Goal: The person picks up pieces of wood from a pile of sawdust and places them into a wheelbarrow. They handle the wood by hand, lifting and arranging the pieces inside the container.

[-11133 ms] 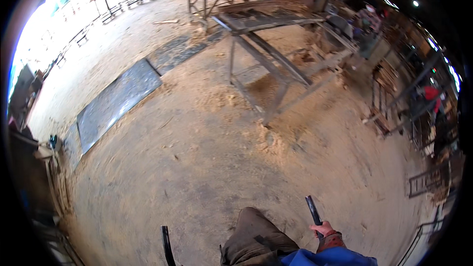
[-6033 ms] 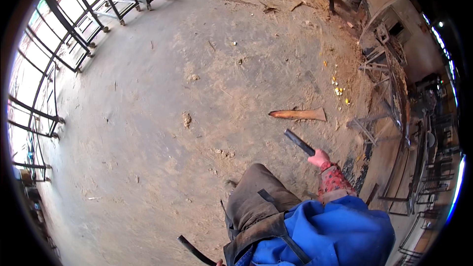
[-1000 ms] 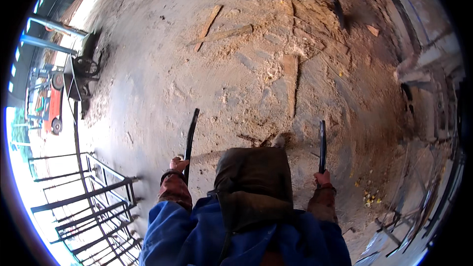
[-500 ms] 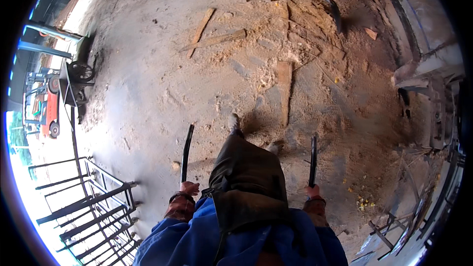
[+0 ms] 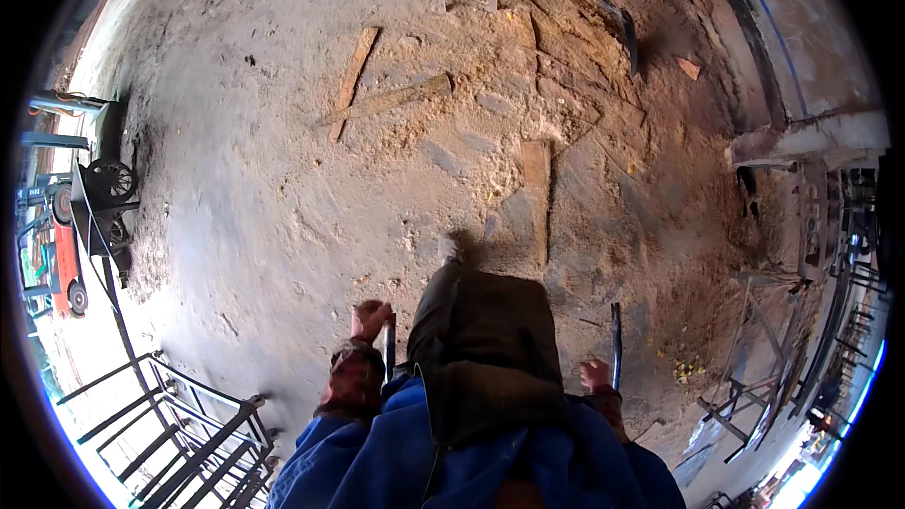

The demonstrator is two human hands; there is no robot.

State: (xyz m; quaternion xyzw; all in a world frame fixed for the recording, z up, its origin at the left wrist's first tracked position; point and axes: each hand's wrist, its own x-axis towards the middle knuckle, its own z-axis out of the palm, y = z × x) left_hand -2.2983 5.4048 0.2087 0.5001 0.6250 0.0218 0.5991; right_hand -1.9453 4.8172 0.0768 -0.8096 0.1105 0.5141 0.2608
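Note:
My left hand (image 5: pixel 370 320) is out in front of my left side, its fingers curled in. Close to its right stands the end of a dark metal bar (image 5: pixel 389 349), whose lower part is hidden by my sleeve. On the other side, my right hand (image 5: pixel 594 375) is held low near my hip, fingers loosely curled, with nothing visible in it. A second metal bar (image 5: pixel 616 344) runs just to the right of that hand, seemingly apart from it. What the two bars belong to is out of sight. A dark apron (image 5: pixel 485 349) covers my legs, and one shoe (image 5: pixel 450 249) shows ahead.
Sawdust covers the dirt floor ahead, with crossed wooden slats (image 5: pixel 354 85) and a longer board (image 5: pixel 536 198) lying on it. A wheeled cart (image 5: pixel 102 207) stands left, near a red vehicle (image 5: pixel 66 269). Metal racks (image 5: pixel 203 415) are lower left. Machinery (image 5: pixel 815 207) lines the right.
Both bars have shifted relative to my hands and no longer extend forward from my fists. My left hand has risen forward. The slats and the cart at left have slid leftward in view.

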